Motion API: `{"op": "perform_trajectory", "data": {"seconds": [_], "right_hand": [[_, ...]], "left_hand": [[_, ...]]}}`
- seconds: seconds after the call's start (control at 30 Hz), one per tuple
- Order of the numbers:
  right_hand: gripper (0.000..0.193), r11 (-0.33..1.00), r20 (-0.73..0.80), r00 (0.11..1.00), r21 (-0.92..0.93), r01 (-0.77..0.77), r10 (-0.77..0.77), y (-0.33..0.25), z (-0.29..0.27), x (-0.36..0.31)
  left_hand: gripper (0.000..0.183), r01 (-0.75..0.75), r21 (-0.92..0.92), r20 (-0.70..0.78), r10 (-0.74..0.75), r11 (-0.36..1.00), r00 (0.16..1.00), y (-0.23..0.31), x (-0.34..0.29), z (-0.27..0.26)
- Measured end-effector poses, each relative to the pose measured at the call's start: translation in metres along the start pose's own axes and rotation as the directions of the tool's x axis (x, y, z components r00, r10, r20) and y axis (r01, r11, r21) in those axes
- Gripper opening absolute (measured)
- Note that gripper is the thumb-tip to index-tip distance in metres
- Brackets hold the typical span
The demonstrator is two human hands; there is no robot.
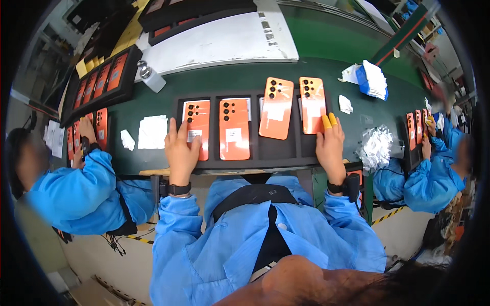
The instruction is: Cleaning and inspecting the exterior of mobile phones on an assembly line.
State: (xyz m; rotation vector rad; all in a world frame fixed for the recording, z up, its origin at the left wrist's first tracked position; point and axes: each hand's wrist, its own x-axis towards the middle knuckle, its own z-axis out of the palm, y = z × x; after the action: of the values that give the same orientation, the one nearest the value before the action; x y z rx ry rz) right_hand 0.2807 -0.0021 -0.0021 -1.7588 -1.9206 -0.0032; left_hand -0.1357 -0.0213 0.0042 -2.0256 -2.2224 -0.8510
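Orange phones (235, 145), four in number, lie camera side up at a black foam tray (214, 164) set along the near edge of the bench (245, 76). Each back carries a pale label. The left hand (181, 153) is spread at the tray's near left corner, its thumb over the leftmost phone (204, 113). The right hand (332, 149) is at the near right corner; two fingers wear yellow finger covers (326, 121) and overlap the lower right corner of the rightmost phone (312, 108). Whether that hand grips the phone or merely rests cannot be told.

The two left phones sit within their compartments. The third phone (278, 92) is tilted, and both it and the rightmost extend past the tray's far rim; their support cannot be determined.

Toward the bench's left side lie a white sheet (153, 133) and a small white scrap (127, 140). On the right, near the bench edge, is a heap of crumpled clear film (376, 148). Farther back on that side are a white wipe (345, 104) and a blue packet of white tissues (375, 81).

Beyond the tray, leftward, stands a pale bottle (153, 80); past it, a white board (219, 48) reaches toward the far edge.
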Motion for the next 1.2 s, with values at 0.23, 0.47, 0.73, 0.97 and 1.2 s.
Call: {"op": "perform_trajectory", "data": {"seconds": [0.23, 0.47, 0.73, 0.97, 1.2], "right_hand": [[0.035, 0.992, 0.012, 1.0, -0.124, -0.011, 0.013, 0.018, 0.0, 0.021], [0.044, 0.956, 0.075, 0.953, 0.05, 0.291, -0.294, -0.069, 0.006, 0.041], [0.046, 0.906, 0.31, 0.88, -0.108, 0.408, -0.36, -0.104, 0.014, 0.045], [0.053, 0.919, 0.198, 0.9, 0.015, 0.394, -0.389, -0.136, 0.021, 0.04], [0.075, 0.93, 0.344, 0.864, 0.114, 0.351, -0.368, -0.201, 0.063, 0.03]], "left_hand": [[0.064, 0.016, 0.069, 0.086, -0.022, 0.997, 0.996, 0.033, -0.011, -0.009], [0.068, -0.122, -0.102, 0.118, 0.133, 0.987, 0.984, 0.035, -0.008, 0.004], [0.078, -0.011, -0.294, 0.173, 0.065, 0.956, 0.983, 0.027, -0.008, 0.005], [0.084, 0.019, -0.376, 0.186, 0.055, 0.926, 0.981, 0.023, -0.004, 0.002], [0.092, 0.052, -0.42, 0.189, 0.031, 0.906, 0.982, 0.024, -0.002, 0.001]]}}
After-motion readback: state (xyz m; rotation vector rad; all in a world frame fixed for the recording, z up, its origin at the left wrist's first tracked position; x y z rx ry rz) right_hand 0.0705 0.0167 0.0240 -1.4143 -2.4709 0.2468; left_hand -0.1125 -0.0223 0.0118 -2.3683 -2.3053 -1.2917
